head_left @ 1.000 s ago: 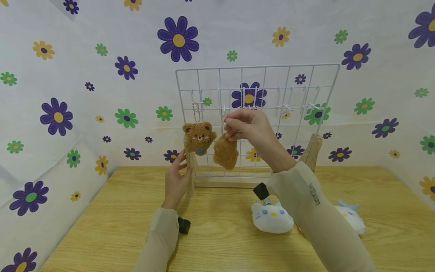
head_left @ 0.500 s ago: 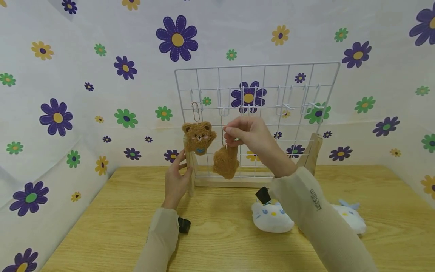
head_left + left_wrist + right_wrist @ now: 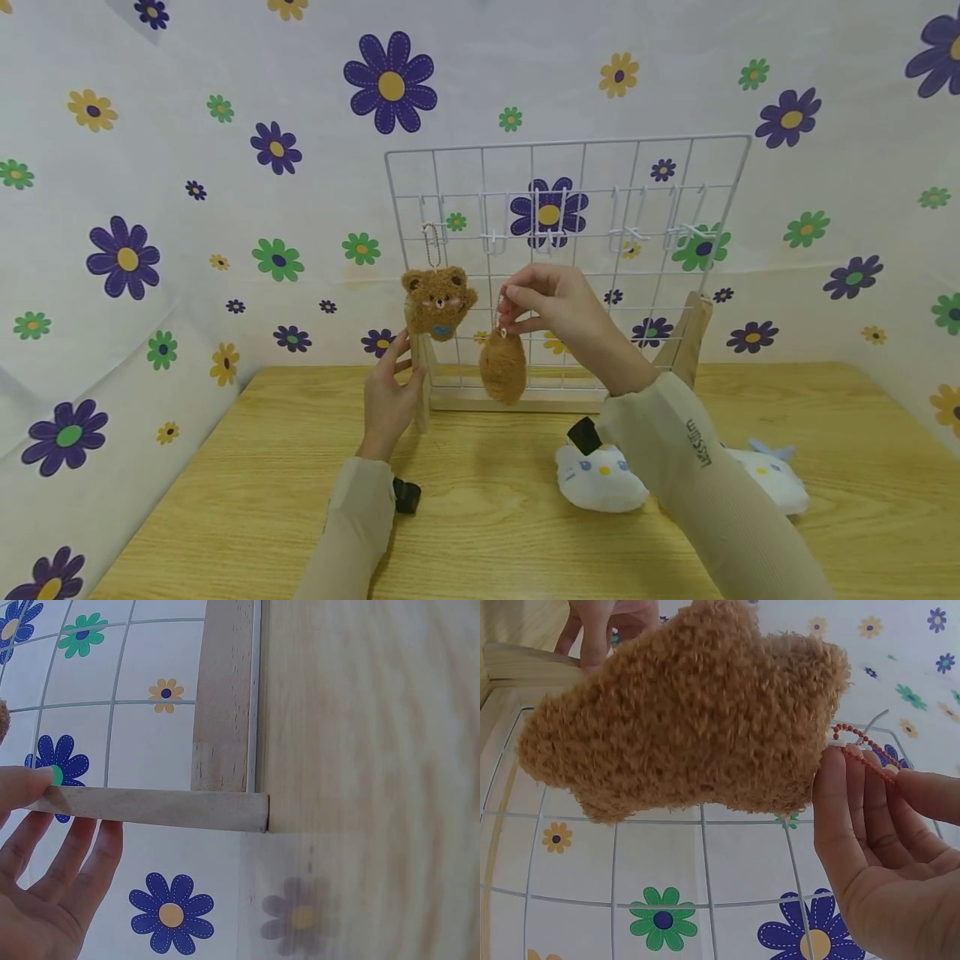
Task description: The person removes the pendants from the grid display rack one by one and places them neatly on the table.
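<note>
My right hand (image 3: 551, 304) pinches the beaded chain (image 3: 870, 754) of a brown plush keychain (image 3: 503, 367), which dangles in front of the white wire grid rack (image 3: 510, 150). In the right wrist view that plush fills the middle, its fuzzy surface toward the camera. A brown bear plush keychain (image 3: 438, 302) hangs by its chain from a hook at the rack's left side, its face forward. My left hand (image 3: 390, 404) grips the rack's wooden side post (image 3: 157, 807), thumb on one side and fingers on the other in the left wrist view.
Several white hooks (image 3: 626, 232) sit along the rack. On the wooden table (image 3: 480, 533) lie a white cat-face plush (image 3: 602, 487) and another white plush with a blue bow (image 3: 776, 483), partly behind my right sleeve. A flower-print cloth (image 3: 300, 92) covers the wall behind.
My right hand has come down and slightly away from the hook with the plush, which has turned on its chain. My left hand has stayed on the post.
</note>
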Tool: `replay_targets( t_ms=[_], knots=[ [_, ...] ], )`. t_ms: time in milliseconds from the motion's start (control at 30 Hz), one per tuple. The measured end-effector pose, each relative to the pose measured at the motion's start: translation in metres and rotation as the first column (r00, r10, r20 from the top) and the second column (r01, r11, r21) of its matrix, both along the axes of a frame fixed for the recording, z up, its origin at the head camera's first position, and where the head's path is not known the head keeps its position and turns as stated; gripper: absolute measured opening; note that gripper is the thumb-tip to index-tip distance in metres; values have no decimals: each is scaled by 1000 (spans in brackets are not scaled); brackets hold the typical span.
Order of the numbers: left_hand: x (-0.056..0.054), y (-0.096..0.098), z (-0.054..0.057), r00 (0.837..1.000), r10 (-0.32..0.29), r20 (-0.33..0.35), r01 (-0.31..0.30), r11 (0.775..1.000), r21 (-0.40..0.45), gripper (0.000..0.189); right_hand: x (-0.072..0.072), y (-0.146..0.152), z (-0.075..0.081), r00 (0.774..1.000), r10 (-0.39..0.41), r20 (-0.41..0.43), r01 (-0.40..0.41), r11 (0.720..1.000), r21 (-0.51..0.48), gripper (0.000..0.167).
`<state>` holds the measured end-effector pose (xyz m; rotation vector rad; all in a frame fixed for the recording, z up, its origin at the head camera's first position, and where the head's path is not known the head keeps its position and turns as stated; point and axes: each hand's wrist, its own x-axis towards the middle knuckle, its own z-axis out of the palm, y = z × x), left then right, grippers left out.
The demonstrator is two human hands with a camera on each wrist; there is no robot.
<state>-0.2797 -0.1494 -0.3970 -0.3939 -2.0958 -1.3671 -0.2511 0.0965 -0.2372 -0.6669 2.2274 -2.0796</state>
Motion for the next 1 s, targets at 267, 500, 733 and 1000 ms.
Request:
replay_targets(
  t_ms=[267, 500, 733, 1000],
  knots=[
    [-1, -1, 0, 1000, 11, 4, -11, 1000, -5, 59, -1, 3, -5, 1000, 10, 12, -11, 999, 53, 16],
    [1, 0, 2, 1000, -3, 18, 3, 1000, 10, 59, -1, 7, -12, 1000, 12, 26, -13, 999, 30, 15],
    [0, 1, 2, 1000, -8, 29, 7, 1000, 18, 59, -2, 10, -18, 999, 26, 40, -26, 1000, 8, 16],
    [0, 0, 0, 999, -6, 52, 5, 1000, 21, 60, -2, 11, -22, 997, 36, 70, -36, 999, -1, 16]
  ],
)
